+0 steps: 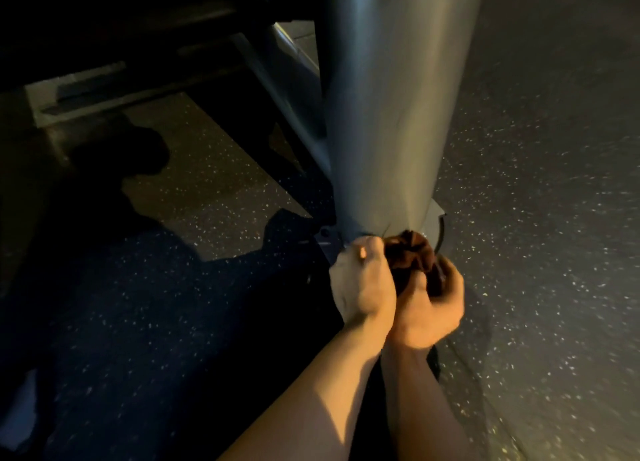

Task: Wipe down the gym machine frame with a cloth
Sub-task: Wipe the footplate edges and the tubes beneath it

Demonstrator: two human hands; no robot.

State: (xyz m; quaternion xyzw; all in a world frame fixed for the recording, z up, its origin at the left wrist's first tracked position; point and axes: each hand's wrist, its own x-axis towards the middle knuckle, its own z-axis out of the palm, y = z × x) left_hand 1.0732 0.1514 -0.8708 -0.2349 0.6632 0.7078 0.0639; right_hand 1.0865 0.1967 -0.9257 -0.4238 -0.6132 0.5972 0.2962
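At the foot of the grey frame post (391, 97), right where it meets the base plate (434, 218) on the speckled floor (536, 149): both hands bunch the dark brown cloth (412, 256) against the post's bottom edge. Left hand (363, 284) grips one side, right hand (429, 308) curls round the other. Looks like the low end of this post is in progress. Can't tell what's already wiped; no visible streaks. Darker struts (277, 90) behind likely remain.
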